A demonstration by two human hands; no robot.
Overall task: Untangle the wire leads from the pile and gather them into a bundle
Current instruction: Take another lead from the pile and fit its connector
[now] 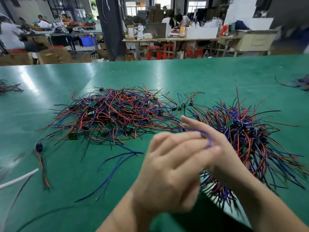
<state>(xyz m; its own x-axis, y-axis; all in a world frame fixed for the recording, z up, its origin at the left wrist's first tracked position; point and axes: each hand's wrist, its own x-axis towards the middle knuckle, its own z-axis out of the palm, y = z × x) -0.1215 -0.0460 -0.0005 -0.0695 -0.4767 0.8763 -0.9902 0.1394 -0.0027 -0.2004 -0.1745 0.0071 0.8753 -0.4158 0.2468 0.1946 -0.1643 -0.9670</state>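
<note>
Bright, even daylight from windows (194, 6) at 12 o'clock. White glare streaks on the green table (31, 77) at 10 o'clock. Left hand (168, 173) and right hand (217, 144) motion-blurred at 5 o'clock. Frame edges bowed, smeared at 2 o'clock

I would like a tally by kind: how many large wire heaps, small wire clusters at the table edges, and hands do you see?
Large wire heaps: 2
Small wire clusters: 2
Hands: 2
Total: 6
</note>
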